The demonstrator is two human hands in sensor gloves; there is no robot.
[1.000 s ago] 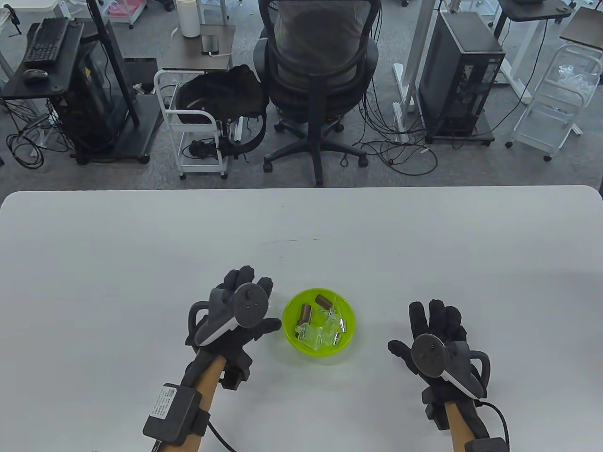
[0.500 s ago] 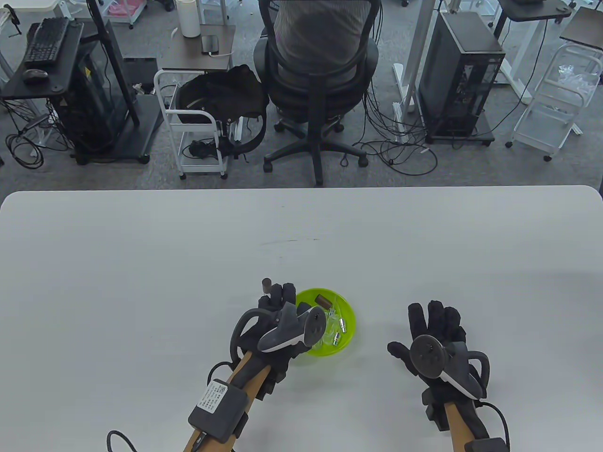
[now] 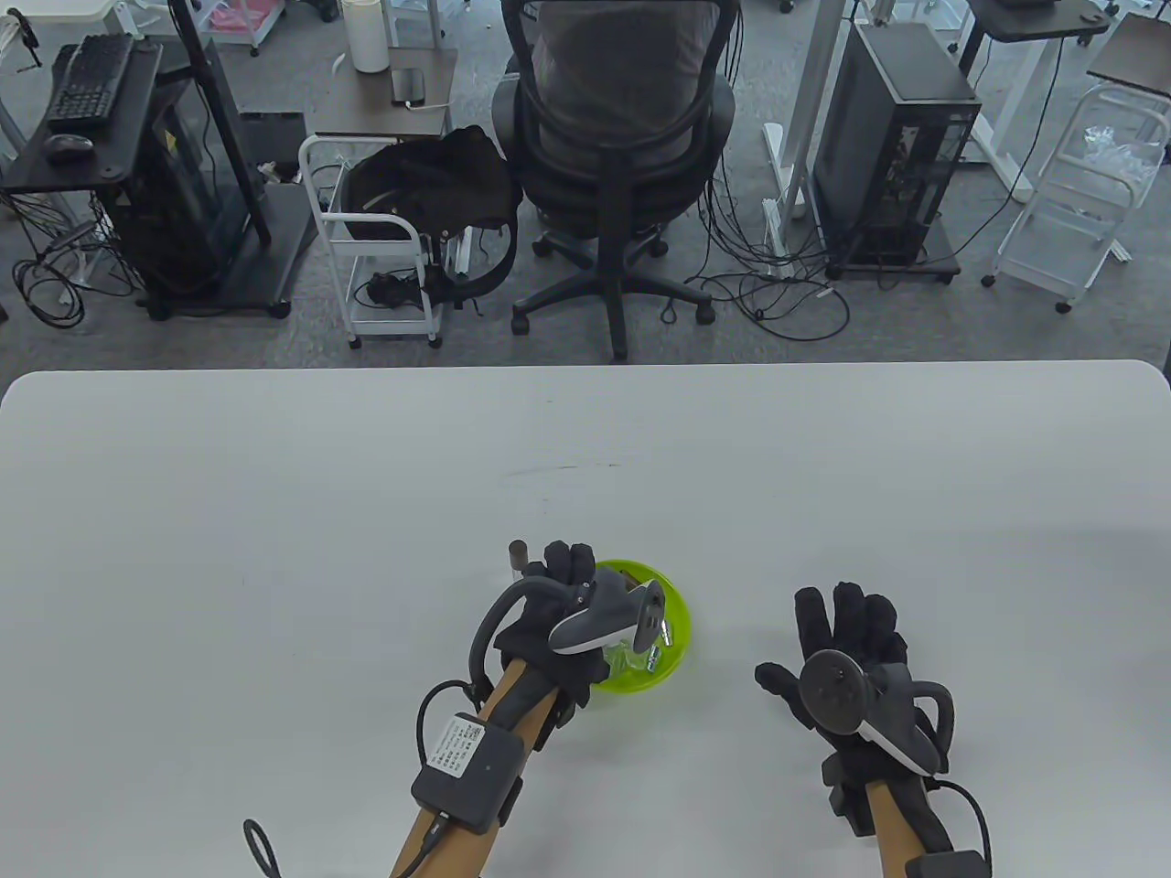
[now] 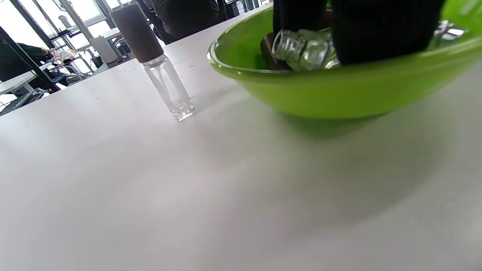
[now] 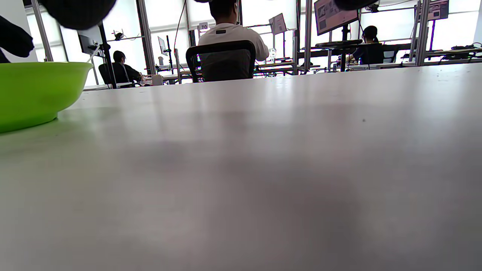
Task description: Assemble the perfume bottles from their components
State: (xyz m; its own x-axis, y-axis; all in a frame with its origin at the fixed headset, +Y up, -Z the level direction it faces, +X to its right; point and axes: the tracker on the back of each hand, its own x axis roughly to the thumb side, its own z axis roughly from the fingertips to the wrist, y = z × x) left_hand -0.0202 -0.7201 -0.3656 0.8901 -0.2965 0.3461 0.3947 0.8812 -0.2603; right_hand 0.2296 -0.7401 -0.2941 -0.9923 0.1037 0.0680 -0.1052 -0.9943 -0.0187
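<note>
Perfume-bottle parts, clear square glass bodies (image 4: 305, 51) and small metal sprayers (image 3: 660, 633), lie jumbled in the glossy lime-green bowl (image 3: 675, 660) on the table (image 3: 274, 512). One brown-capped bottle (image 4: 162, 71) stands finished just beside it. Left hand (image 3: 572, 604) reaches into the bowl; whether it grips anything I cannot tell. Right hand (image 3: 846, 654) rests flat, fingers spread. Slick glass could slip from gloved fingers, and a swinging wrist might topple the narrow bottle.

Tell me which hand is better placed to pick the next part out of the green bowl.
Left. The left hand is already over the green bowl, fingers reaching down among the glass bottles. The right hand lies flat and open on the table, well clear of the bowl.
</note>
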